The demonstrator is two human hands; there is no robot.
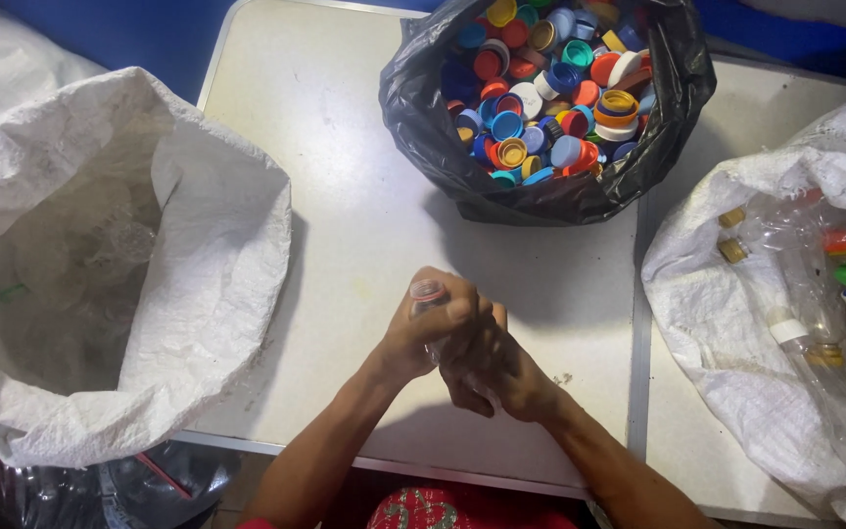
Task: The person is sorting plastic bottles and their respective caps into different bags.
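So the white folding table is the anchor here. Off its left edge sits a big white woven sack, mouth open, crushed clear bottles inside. Off the right edge, another white sack of capped bottles. At the table's far side, a black bag full of coloured caps. Over the near edge, left hand and right hand both wrapped tight around a small clear bottle, its neck poking out on top.

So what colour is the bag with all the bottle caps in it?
Black; the bag shows in the head view.
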